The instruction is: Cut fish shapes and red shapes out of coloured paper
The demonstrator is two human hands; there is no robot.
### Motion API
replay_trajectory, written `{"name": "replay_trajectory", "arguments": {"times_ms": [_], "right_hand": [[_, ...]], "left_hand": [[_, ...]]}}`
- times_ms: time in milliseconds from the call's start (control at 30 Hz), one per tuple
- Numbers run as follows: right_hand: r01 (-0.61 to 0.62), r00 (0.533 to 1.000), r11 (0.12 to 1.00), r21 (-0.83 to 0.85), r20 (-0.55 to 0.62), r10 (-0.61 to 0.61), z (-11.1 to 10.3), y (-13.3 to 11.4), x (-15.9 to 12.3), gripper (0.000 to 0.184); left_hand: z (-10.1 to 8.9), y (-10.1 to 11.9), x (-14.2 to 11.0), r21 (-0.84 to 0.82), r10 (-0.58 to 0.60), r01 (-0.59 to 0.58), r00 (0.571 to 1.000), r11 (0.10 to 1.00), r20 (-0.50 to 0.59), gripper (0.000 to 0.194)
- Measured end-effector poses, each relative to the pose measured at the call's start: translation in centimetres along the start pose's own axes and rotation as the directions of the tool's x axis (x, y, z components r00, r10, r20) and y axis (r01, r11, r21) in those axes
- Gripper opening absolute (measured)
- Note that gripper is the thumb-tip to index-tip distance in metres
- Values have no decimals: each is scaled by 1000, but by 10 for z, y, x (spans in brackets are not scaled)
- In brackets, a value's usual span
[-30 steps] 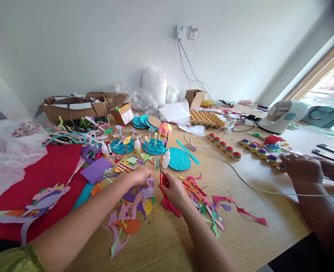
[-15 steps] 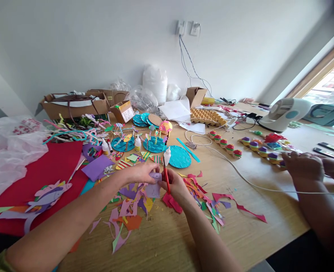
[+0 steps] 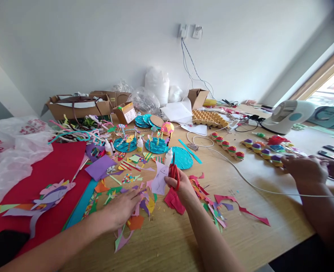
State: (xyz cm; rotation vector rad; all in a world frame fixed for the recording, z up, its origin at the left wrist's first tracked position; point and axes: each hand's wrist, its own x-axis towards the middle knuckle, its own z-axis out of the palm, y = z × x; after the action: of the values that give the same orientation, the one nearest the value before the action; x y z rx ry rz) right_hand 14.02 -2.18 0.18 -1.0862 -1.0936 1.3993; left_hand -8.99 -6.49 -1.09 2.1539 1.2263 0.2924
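My right hand is closed on red-handled scissors, blades pointing up. A lilac paper cut-out stands against its fingers, seemingly pinched in the same hand. My left hand lies lower and to the left, fingers stretched out flat over a heap of coloured paper scraps, holding nothing. More scraps, red and pink, lie just right of my right wrist. All this is on a wooden table.
Another person's hands work at the right beside a row of coloured cups. A white cable crosses the table. Red sheet, plastic bag, glue bottle, teal discs, egg tray, fan, cardboard boxes.
My left hand let go of the lilac piece and dropped down-left onto the scraps. My right hand turned the scissors upright and now has the lilac piece beside them.
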Motion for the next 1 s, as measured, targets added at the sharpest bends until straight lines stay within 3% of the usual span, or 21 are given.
{"name": "replay_trajectory", "arguments": {"times_ms": [100,200,333,400,500,600,700,867,1000], "right_hand": [[-7,1000,1000,4,-17,7,0,2,2,31],[-7,1000,1000,12,-30,8,0,3,3,30],[23,998,999,37,-61,-20,1,4,2,29],[52,995,997,55,-85,-47,5,5,0,29],[92,991,993,75,-106,-84,16,3,-4,29],[114,990,991,76,-88,-107,30,-4,-10,28],[112,994,993,40,-17,-111,41,-16,-13,27],[127,989,992,15,78,-128,54,-35,-5,34],[192,979,981,40,67,-194,67,-47,4,34]], "left_hand": [[10,-5,-6,120,-12,0,994,993,105,52],[-4,-3,-4,98,-21,13,997,995,79,47],[-40,5,3,18,-75,78,990,997,-116,36],[-49,12,4,-73,-89,78,982,994,-165,37],[-46,27,8,-489,-95,26,989,872,-116,43],[-35,42,20,-696,-27,-62,993,716,-116,46],[-31,49,36,-727,-166,-85,949,681,-267,43],[-45,52,44,-739,-249,-94,907,667,-339,32],[-57,57,34,-814,-305,-195,859,547,-410,34]]}}
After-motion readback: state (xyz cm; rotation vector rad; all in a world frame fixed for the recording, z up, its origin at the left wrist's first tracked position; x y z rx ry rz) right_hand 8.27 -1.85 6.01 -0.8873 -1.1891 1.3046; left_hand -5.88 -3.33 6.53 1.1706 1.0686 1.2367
